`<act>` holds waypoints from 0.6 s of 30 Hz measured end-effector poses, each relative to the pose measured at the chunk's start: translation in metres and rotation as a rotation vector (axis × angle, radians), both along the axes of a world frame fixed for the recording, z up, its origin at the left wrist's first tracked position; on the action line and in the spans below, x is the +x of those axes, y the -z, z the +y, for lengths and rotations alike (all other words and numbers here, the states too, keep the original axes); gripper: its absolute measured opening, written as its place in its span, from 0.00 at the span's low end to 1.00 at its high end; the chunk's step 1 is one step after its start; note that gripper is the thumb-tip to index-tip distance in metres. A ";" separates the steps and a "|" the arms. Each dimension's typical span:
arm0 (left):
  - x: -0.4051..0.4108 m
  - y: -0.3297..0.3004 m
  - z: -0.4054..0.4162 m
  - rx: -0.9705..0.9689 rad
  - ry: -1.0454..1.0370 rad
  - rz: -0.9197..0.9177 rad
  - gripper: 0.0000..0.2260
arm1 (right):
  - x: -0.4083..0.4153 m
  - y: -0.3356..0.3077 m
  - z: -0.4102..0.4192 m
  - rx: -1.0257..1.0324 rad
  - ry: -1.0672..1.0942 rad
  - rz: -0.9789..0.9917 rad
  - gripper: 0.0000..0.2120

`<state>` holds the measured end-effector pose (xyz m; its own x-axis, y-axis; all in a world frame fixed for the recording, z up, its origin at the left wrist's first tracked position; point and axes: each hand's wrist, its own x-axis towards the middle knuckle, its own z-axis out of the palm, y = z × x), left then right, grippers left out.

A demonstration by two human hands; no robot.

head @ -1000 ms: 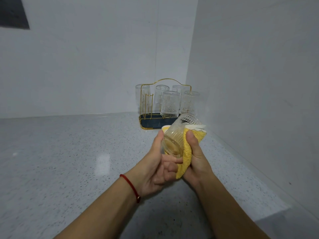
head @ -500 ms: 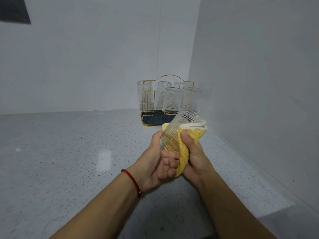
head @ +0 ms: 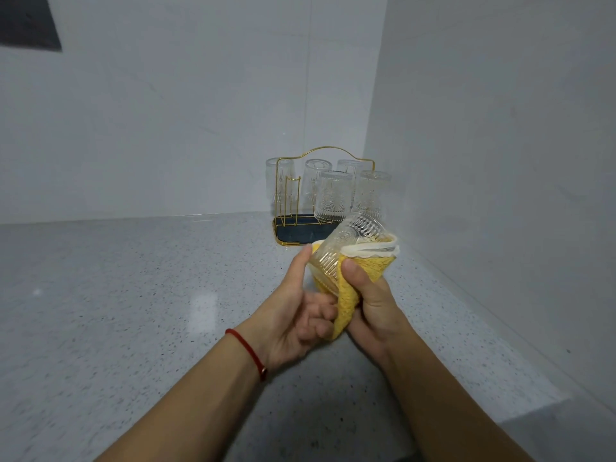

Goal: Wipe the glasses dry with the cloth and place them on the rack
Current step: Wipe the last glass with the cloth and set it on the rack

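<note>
We have the glass (head: 346,251) in both hands, above the counter (head: 133,311) and in front of the rack (head: 293,228). Our right hand (head: 370,301) is closed around the yellow cloth (head: 346,301), thumb pressing it against the side of the glass while the rest of the cloth wraps round the far side and under the rim. Our left hand (head: 300,311) steadies the base end: the thumb lies along the glass, and the other fingers are curled near the hanging end of the cloth, though we cannot tell how many of them touch the glass. The glass is tilted, base toward us and mouth pointing away to the right.

Beyond it, in the corner where the two walls meet, the rack holds five glasses upside down on its gold wire posts over a dark tray. At least one bare post shows at the front left.

By our reckoning the task is nearly finished. This looks like the last glass, no others being in view on the counter. What remains is to finish wiping it and set it inverted on the free post.
</note>
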<state>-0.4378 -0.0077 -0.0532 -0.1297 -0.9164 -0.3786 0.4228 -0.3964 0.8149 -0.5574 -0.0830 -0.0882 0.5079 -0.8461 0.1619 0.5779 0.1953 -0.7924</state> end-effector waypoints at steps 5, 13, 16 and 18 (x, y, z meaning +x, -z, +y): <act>-0.004 0.001 0.001 -0.001 -0.063 0.135 0.29 | 0.001 0.000 0.001 -0.008 -0.011 0.019 0.48; 0.004 0.008 -0.002 -0.119 -0.122 -0.234 0.24 | -0.002 -0.001 -0.005 0.057 0.091 -0.085 0.50; 0.005 0.016 -0.002 -0.316 -0.310 -0.499 0.24 | -0.005 -0.002 -0.009 0.128 0.150 -0.109 0.52; 0.008 0.013 -0.001 -0.217 -0.255 -0.381 0.27 | -0.005 -0.003 -0.006 0.121 0.159 -0.091 0.50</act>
